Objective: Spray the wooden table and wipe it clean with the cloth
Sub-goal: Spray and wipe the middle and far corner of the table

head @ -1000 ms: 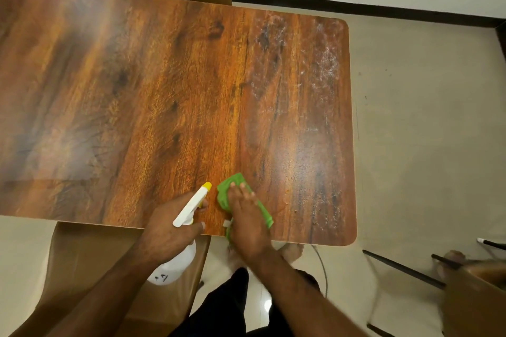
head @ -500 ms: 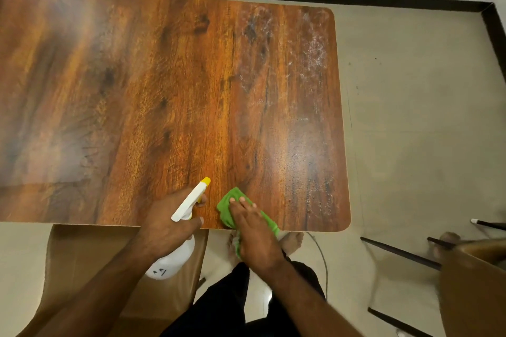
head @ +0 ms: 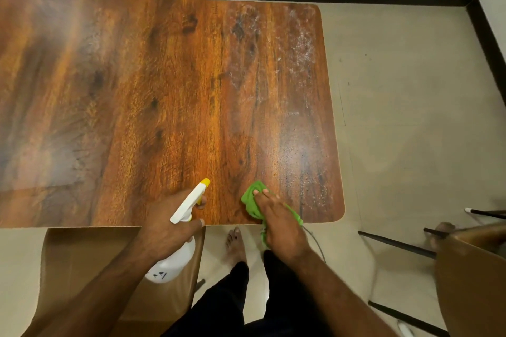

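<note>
The left hand [head: 167, 224] grips the spray bottle [head: 180, 238] at lower centre; the right hand [head: 279, 224] presses the green cloth [head: 253, 200] flat on the table [head: 137, 90] near its lower right edge; wiping looks barely begun, since droplets and white residue cover the right side.

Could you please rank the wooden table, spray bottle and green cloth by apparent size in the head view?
1. wooden table, by far the largest.
2. spray bottle and green cloth: unsure, both partly covered, the bottle nearer the camera; the bottle looks slightly larger.
</note>
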The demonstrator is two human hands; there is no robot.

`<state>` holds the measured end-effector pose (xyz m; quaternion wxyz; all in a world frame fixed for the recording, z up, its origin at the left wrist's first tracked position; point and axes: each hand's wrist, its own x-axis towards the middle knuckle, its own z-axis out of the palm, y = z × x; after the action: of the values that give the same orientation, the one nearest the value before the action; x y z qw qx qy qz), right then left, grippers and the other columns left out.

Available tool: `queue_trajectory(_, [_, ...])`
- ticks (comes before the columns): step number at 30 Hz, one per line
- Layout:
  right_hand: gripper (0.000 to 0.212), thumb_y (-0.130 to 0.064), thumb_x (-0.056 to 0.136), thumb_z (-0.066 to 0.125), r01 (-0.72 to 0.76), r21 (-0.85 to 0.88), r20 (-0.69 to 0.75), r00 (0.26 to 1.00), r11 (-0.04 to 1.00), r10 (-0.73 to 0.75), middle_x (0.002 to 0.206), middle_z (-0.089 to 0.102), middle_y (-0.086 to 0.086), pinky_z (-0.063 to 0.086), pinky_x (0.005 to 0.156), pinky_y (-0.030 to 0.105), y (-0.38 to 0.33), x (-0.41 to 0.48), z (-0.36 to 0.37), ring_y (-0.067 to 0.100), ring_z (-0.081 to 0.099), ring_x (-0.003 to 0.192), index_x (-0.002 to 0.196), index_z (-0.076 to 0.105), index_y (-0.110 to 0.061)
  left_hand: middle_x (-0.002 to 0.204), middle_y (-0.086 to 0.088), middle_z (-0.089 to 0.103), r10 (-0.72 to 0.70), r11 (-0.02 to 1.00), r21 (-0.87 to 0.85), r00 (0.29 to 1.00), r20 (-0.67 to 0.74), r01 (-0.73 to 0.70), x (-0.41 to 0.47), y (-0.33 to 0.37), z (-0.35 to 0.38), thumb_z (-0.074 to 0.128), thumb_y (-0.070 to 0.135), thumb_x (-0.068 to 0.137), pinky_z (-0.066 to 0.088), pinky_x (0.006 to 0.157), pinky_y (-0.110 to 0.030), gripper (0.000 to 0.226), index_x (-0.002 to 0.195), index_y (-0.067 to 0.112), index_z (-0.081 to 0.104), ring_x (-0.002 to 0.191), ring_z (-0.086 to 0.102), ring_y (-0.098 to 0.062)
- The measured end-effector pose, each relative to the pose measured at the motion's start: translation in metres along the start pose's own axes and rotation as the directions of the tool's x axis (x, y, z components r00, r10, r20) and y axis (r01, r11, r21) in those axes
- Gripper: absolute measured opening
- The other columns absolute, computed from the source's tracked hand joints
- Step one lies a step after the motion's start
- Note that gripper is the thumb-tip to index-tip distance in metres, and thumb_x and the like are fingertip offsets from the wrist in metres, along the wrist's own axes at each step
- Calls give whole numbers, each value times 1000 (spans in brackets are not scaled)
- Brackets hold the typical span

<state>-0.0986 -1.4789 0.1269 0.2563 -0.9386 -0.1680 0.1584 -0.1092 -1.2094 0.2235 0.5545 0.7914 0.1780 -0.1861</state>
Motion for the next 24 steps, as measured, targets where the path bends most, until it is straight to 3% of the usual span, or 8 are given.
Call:
queue_trajectory(4, [92,3,83,62,-70,-21,-44,997,997,69,163,29,3,18,124,38,24,33,-12,21,26,150,160,19,-24,102,11,75,2,999,33,1000,14,-3,-3,-1,3,77,-8,79,58,54,-28,51,121,19,70,82,72,-15])
queue_trajectory(8, [97,1,84,67,-162,29,-76,984,986,164,164,24,-1,13,120,35,7,17,1,15,23,148,160,15,-28,104,6,75,-12,999,51,1000,25,10,-9,3,6,77,-8,80,58,55,-25,45,115,19,71,76,72,-11])
queue_trajectory(11, [101,6,81,62,-24,30,-2,1000,999,24,166,20,0,17,123,38,7,-21,6,17,18,150,161,12,-30,104,5,75,-28,997,70,999,25,26,-11,6,8,77,-6,80,60,57,-28,44,111,23,71,69,73,-20])
queue_trajectory(13, [98,9,77,62,3,-7,-30,1000,1000,-3,163,30,4,25,122,42,30,-25,-3,22,28,149,160,23,-25,105,5,75,-36,996,77,999,24,34,-11,7,8,77,-5,80,60,58,-29,44,111,25,71,68,72,-22])
queue_trajectory(18, [89,5,79,59,-334,36,-159,928,942,336,159,37,9,34,119,44,51,-10,-14,26,36,146,158,27,-21,103,4,74,-37,994,106,999,26,34,-14,10,13,76,-7,81,56,56,-20,40,110,20,71,63,70,-14])
queue_trajectory(20, [91,3,77,65,-277,31,-158,947,960,279,159,38,8,33,118,45,31,-16,1,27,37,145,157,28,-21,102,1,74,-37,994,101,999,27,34,-15,13,17,76,-8,81,55,54,-18,39,108,19,71,62,70,-12])
queue_trajectory(22, [101,5,75,65,-153,10,-69,986,988,154,163,29,2,30,119,50,20,-29,11,25,29,149,159,20,-29,102,0,74,-31,995,101,999,37,28,-15,18,21,76,-7,81,55,54,-17,37,107,19,71,63,70,-11])
queue_trajectory(24, [101,8,75,64,-85,-6,-54,995,996,85,163,30,2,25,123,43,37,-34,5,23,28,150,159,21,-28,102,0,74,-24,994,108,998,56,18,-13,25,25,76,-7,81,55,54,-17,37,108,18,71,61,69,-13])
